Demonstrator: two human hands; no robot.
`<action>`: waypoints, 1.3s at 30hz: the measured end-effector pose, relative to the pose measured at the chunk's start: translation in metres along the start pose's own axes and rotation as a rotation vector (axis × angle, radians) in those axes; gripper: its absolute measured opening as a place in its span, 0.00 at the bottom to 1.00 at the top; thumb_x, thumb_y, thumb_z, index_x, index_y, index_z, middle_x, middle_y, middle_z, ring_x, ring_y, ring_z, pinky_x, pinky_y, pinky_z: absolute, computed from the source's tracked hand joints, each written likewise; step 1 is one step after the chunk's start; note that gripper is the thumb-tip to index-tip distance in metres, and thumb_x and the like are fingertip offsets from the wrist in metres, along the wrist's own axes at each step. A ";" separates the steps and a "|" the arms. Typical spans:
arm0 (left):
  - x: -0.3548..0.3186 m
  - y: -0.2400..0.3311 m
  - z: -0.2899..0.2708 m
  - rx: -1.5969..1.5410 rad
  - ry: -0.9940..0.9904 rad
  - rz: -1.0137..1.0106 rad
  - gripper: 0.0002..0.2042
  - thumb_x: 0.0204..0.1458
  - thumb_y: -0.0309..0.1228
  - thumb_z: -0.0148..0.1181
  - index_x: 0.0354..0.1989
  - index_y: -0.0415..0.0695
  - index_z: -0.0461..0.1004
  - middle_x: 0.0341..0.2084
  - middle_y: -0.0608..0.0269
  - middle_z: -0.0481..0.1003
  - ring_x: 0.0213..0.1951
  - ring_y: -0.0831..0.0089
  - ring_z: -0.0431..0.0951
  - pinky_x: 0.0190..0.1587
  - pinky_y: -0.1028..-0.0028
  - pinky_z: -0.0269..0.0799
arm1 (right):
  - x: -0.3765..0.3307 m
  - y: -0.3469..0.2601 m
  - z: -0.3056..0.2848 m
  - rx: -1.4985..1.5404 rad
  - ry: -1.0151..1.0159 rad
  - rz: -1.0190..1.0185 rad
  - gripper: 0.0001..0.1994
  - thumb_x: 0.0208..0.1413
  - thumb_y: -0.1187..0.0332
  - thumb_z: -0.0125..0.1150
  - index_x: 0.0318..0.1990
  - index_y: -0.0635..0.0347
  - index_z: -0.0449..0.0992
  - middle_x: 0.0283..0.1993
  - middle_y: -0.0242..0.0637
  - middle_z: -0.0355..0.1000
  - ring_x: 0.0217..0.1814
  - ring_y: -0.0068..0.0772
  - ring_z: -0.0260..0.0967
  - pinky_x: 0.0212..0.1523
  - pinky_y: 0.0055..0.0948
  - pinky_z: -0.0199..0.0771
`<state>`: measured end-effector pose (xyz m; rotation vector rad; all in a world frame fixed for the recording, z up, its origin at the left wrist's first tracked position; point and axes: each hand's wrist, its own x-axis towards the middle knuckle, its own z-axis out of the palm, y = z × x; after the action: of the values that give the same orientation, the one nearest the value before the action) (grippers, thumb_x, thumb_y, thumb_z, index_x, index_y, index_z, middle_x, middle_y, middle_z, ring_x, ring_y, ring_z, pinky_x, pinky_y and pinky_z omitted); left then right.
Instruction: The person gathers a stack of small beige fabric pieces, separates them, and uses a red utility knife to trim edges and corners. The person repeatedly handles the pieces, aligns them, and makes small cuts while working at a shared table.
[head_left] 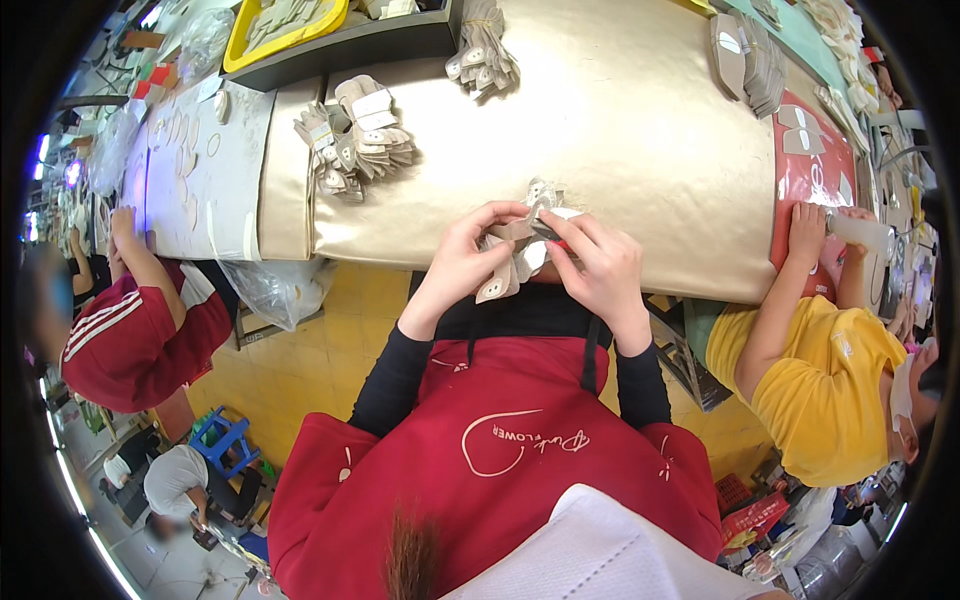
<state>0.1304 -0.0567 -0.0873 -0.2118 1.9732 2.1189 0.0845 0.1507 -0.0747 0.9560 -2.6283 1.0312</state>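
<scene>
My left hand (462, 258) is closed on a bunch of small beige fabric pieces (497, 286) at the front edge of the table. Some of these pieces have small holes, and a few look white or silvery. Opposite it, my right hand (604, 262) pinches a small dark tool (545, 229) with a bit of red by the fingers, held against the pieces. Its tip is partly hidden, so its exact kind is unclear. More pieces of the bunch lie just beyond the fingertips on the gold-coloured table cover (620, 110).
Tied bundles of beige pieces (376, 125) lie at the far left, with another bundle (483, 55) farther back. A black box (345, 45) holds a yellow tray (237, 45). Stacked beige pieces (748, 65) stand far right. People work close by: yellow shirt (820, 375) right, red shirt (140, 340) left.
</scene>
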 end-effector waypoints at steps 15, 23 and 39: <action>0.000 -0.005 0.000 -0.082 0.048 -0.125 0.14 0.60 0.28 0.63 0.54 0.39 0.79 0.33 0.67 0.80 0.30 0.86 0.76 0.31 0.82 0.72 | -0.002 0.006 0.002 0.021 0.000 -0.047 0.21 0.51 0.70 0.68 0.55 0.45 0.82 0.34 0.28 0.75 0.27 0.31 0.72 0.28 0.31 0.71; -0.001 -0.001 -0.002 -0.159 0.032 -0.128 0.14 0.60 0.27 0.63 0.53 0.37 0.79 0.32 0.66 0.80 0.32 0.85 0.77 0.33 0.81 0.73 | -0.001 0.004 0.002 -0.064 -0.031 -0.113 0.24 0.46 0.73 0.66 0.53 0.40 0.84 0.32 0.29 0.75 0.26 0.32 0.72 0.26 0.32 0.71; -0.003 0.003 0.001 -0.124 0.034 -0.117 0.11 0.59 0.27 0.64 0.48 0.35 0.81 0.36 0.65 0.81 0.37 0.82 0.78 0.39 0.80 0.74 | 0.001 0.007 -0.018 0.084 0.013 -0.004 0.19 0.49 0.72 0.67 0.52 0.47 0.83 0.30 0.30 0.75 0.25 0.33 0.71 0.26 0.32 0.70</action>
<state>0.1327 -0.0558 -0.0830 -0.3783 1.8007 2.1767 0.0782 0.1660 -0.0651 0.9670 -2.5903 1.1509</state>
